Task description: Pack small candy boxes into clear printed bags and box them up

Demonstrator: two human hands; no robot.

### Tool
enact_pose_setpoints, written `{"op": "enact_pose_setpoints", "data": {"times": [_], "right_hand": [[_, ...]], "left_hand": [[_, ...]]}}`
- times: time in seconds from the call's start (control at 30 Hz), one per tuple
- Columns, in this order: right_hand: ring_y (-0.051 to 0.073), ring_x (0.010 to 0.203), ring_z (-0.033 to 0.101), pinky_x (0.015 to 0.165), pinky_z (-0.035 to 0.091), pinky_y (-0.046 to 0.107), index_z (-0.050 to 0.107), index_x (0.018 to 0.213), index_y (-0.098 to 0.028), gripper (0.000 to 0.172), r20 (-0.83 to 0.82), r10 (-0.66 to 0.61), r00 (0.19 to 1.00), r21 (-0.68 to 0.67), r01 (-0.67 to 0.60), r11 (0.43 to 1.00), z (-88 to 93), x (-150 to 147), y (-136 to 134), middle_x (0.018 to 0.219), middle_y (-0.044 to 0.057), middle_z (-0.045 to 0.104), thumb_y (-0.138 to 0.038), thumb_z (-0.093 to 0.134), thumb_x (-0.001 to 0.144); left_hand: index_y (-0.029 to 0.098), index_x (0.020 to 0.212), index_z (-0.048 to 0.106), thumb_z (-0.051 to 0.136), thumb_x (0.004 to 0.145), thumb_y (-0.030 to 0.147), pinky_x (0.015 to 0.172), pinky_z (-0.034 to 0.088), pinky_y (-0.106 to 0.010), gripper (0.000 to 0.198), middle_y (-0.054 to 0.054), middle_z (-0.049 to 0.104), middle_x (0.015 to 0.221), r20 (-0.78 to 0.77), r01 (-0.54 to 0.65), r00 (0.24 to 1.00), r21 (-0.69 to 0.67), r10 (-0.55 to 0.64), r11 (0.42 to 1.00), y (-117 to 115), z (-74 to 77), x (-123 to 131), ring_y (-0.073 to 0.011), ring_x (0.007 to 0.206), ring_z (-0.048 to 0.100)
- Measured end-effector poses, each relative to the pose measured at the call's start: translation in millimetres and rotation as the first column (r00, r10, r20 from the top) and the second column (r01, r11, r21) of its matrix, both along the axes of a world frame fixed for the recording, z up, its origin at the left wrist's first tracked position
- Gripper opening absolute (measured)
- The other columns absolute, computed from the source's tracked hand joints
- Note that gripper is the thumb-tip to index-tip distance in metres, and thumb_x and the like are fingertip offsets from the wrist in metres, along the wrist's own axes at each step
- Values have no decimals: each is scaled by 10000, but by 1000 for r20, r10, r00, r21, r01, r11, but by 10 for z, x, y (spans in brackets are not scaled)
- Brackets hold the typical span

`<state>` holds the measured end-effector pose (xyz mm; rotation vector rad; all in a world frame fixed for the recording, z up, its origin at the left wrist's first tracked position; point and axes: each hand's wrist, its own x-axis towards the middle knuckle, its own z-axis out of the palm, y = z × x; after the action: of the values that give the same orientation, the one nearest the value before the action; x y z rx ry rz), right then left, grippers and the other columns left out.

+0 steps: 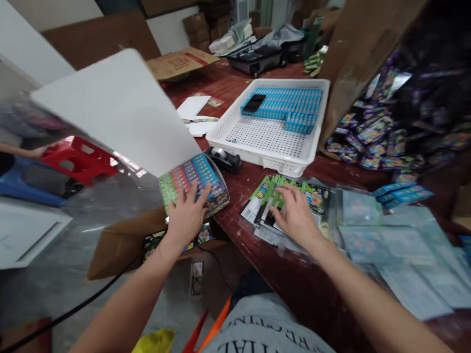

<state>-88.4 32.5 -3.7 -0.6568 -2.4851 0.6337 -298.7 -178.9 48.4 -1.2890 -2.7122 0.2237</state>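
My left hand [187, 213] lies with fingers spread on the small colourful packs [195, 171] that fill a display box in green, red, purple and blue rows. The box's large white lid [125, 108] stands raised behind it. My right hand [296, 213] rests over a stack of printed flat packages [265, 196], green and black in clear plastic. Its fingers are apart and slightly bent, and nothing shows held in them. A black tape dispenser [224, 159] sits beside the display box.
A white plastic basket [257, 142] holds rows of blue packs and a black phone [254, 103]. Clear plastic sleeves [390, 240] cover the table's right side. Many purple packs [379, 127] are heaped at right. An open carton [117, 247] stands below the table edge, near a red stool [79, 159].
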Motion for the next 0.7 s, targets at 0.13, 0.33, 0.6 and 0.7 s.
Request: {"op": "enact_pose_setpoints", "data": {"times": [0.13, 0.33, 0.6, 0.7], "right_hand": [[402, 1314, 486, 1112, 368, 634, 527, 1334, -150, 465, 18, -89, 996, 49, 88, 995, 45, 251, 243, 1344, 231, 508, -365, 586, 926], [407, 1352, 453, 1119, 364, 625, 495, 1393, -130, 551, 19, -106, 994, 33, 105, 994, 52, 376, 245, 1431, 258, 466, -422, 583, 934], [373, 1322, 512, 1109, 409, 525, 474, 1442, -54, 534, 297, -230, 927, 12, 237, 971, 42, 485, 1024, 1404, 254, 560, -182, 499, 924], [359, 1276, 552, 1076, 440, 508, 478, 1444, -55, 526, 317, -232, 919, 14, 240, 971, 106, 523, 1167, 1374, 249, 586, -148, 470, 926]], "left_hand": [[341, 1592, 324, 485, 998, 320, 959, 402, -794, 615, -165, 343, 1643, -22, -50, 999, 9, 50, 999, 426, -57, 129, -549, 1398, 371], [234, 1612, 288, 453, 1015, 385, 1103, 221, -797, 637, -196, 268, 1669, -27, -71, 997, 124, 75, 990, 576, -155, 260, -539, 1486, 243], [44, 1562, 316, 520, 942, 616, 1205, 282, -530, 868, -263, 381, 1587, 184, 241, 923, 407, -338, 881, 1278, -102, 1163, -401, 1467, 344], [33, 1556, 311, 710, 809, 629, 1115, 389, -490, 1036, -279, 518, 1451, 399, 222, 840, 366, -367, 904, 1863, -301, 1483, -413, 1349, 470]]}}
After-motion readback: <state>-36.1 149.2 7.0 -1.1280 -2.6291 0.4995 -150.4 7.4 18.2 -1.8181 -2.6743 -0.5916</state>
